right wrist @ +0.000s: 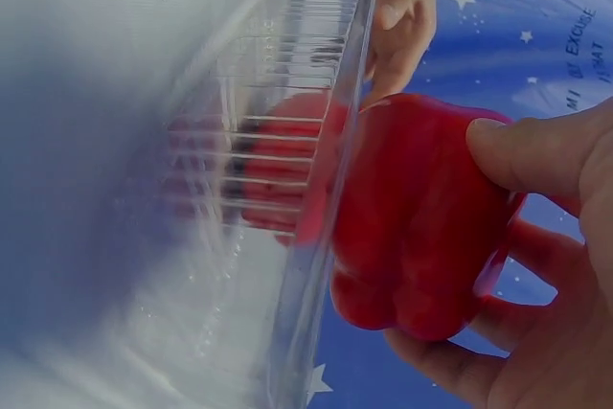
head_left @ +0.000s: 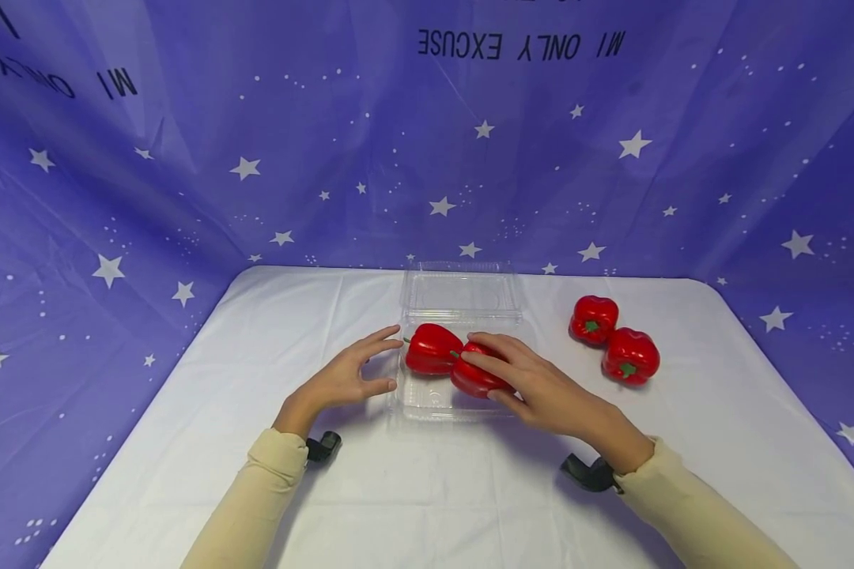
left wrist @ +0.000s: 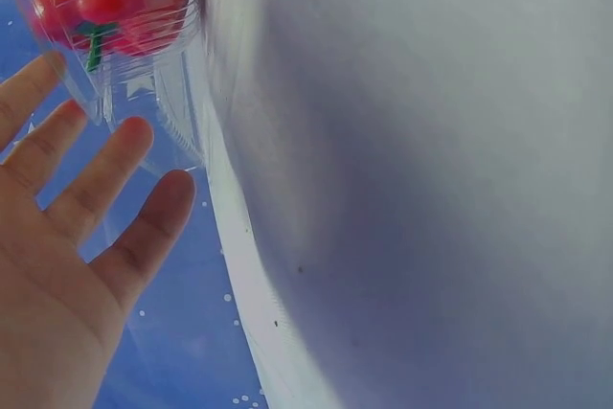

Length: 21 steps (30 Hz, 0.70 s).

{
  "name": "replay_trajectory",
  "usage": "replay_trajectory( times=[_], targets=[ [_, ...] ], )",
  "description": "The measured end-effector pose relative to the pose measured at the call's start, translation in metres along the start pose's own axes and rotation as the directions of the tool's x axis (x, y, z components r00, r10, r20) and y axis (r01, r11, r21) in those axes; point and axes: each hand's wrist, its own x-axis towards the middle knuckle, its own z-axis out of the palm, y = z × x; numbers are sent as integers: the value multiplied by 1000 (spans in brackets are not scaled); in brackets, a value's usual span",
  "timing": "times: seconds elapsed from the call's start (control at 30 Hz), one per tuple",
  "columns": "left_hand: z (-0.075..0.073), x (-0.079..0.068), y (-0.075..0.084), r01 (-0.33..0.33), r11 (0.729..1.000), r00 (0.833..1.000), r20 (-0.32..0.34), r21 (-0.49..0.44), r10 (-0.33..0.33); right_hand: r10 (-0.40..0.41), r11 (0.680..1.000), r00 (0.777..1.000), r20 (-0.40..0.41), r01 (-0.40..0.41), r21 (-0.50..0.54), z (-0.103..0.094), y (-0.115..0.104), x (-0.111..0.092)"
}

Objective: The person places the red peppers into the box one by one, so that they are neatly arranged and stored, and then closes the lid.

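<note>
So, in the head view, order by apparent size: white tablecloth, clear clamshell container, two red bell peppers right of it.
1. White tablecloth
2. Clear clamshell container
3. Front red bell pepper and rear red bell pepper: unsure, as the front one sits nearer.

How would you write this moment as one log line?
Right hand grips pepper; left hand beside clear container; another pepper inside; two peppers on table

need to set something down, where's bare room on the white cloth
The white cloth is bare between the sleeves, in front of the clear container, and from the left hand out to the left edge. It's crowded at the container: one pepper inside, another in the right hand. Two loose peppers lie right of it.
</note>
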Motion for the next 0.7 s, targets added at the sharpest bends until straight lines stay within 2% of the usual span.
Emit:
replay_trajectory(
  times=[0.33,0.53,0.7],
  targets=[
    [1,-1,-2,-25,1000,1000,-10,-17,25,3,999,999,33,-4,39,15,-2,10],
    [2,-2,-4,-22,1000,1000,-11,-20,22,-38,999,996,77,36,20,30,-4,17],
    [0,-1,-2,-15,1000,1000,-5,-2,15,-58,998,996,71,56,27,40,-3,21]
  ],
)
